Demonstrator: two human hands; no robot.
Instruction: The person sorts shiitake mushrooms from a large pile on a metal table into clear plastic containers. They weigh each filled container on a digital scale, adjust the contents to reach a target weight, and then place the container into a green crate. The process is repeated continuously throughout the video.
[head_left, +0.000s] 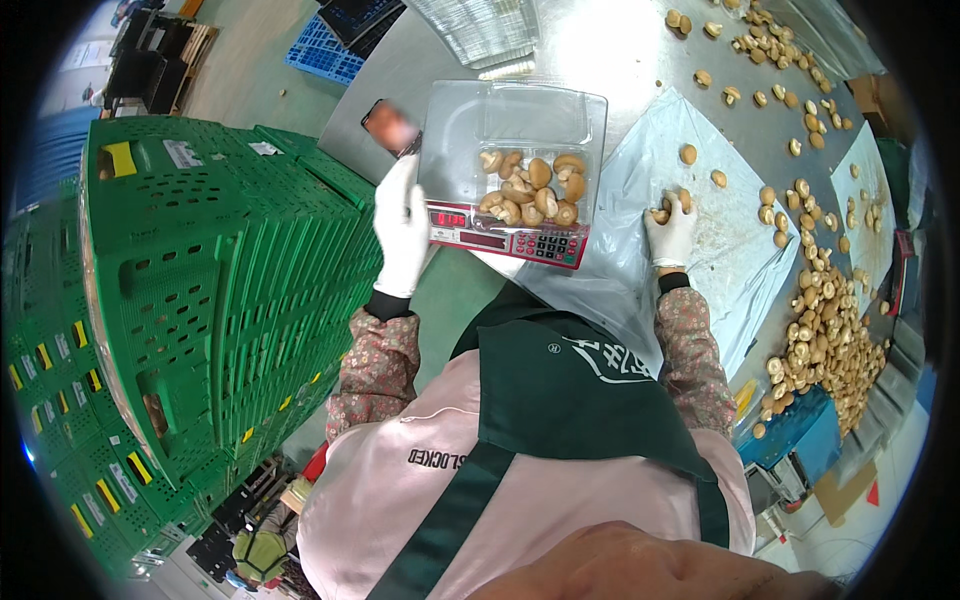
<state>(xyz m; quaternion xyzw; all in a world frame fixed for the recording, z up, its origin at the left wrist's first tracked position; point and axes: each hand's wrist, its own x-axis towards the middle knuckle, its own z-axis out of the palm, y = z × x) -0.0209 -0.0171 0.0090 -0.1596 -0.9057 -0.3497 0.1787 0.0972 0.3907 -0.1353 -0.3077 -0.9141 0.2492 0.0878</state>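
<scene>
My left hand (399, 232), in a white glove, rests at the left edge of a red digital scale (465, 238). Its thumb is apart from the fingers, and I see nothing in its grasp. A dark-edged flat object (388, 126), its surface blurred, lies just beyond those fingertips. On the scale sits a clear plastic clamshell box (450, 135), its lid part folded back. Several brown mushrooms (538, 172) lie in the box's near part. My right hand (671, 236), also gloved, has its fingers around mushrooms (660, 216) over a pale plastic sheet (720, 277).
A large mushroom heap (832, 330) covers the right of the metal table (630, 45), with loose ones scattered beyond. Stacked clear trays (480, 30) stand at the far edge. Tall stacks of green crates (172, 262) rise close on my left. Another person (262, 555) is behind, lower left.
</scene>
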